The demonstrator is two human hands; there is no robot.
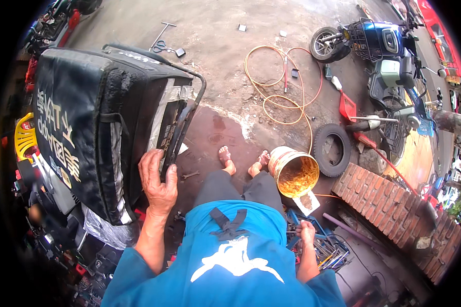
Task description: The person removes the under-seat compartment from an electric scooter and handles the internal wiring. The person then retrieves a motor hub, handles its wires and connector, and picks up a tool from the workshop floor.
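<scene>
My left hand [159, 184] lies against the lower edge of a large black delivery box [82, 117], beside the end of its dark metal tube frame [201, 89]. Its fingers are stretched out and the thumb stands apart. Low on the right, my right hand [306, 233] is closed with curled fingers; anything inside it is too small or hidden to make out. Below and beside that hand sits a rack of hand tools [333, 253], with several handles showing. Just ahead of it, a tilted white bucket [279, 161] has a yellow-brown stained inside.
Right of the bucket lie a black tyre [332, 150] and a low brick edging [379, 199]. An orange hose [264, 97] coils on the ground ahead. A blue electric scooter [389, 41] stands far right. Scissors [160, 47] and a T-handle wrench [161, 33] lie beyond the box.
</scene>
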